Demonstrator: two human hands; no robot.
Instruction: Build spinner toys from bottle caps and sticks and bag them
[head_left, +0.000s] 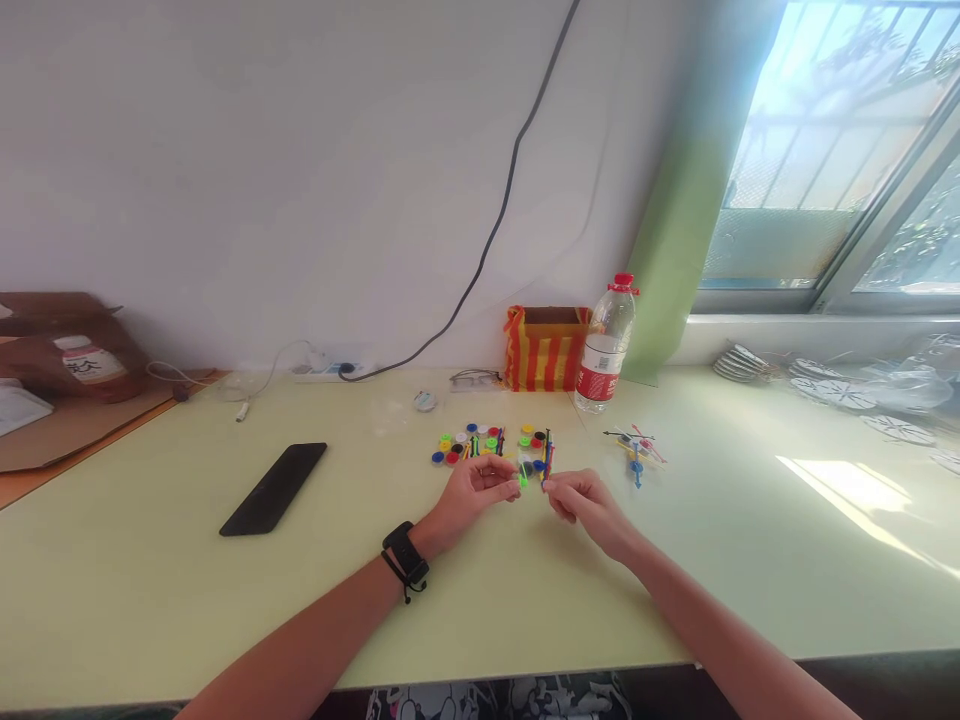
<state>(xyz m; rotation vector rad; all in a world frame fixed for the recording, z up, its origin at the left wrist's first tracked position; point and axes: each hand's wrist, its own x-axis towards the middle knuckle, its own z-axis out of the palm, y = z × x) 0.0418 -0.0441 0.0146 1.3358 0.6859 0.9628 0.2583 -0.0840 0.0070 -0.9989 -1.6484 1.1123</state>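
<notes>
My left hand point(474, 496), a black watch on its wrist, is closed in a pinch on a small bright green plastic arrow point(523, 476). To its right, my right hand point(594, 506) has its thumb and finger together at the near end of a blue plastic arrow point(545, 481). Beyond that lie more red, blue and yellow arrows point(550, 452) side by side. Small round discs point(452, 448) in several colours lie just past my left hand, partly covered by it. Off to the right, several finished-looking arrow spinners point(636, 462) lie in a loose group.
A striped red and yellow bag point(544, 350) and a clear water bottle point(604, 350) stand against the wall. A black phone-like slab point(274, 490) lies at left. Glasses point(474, 379) and a power strip point(326, 374) sit at the back. A cardboard box point(82, 425) occupies the far left.
</notes>
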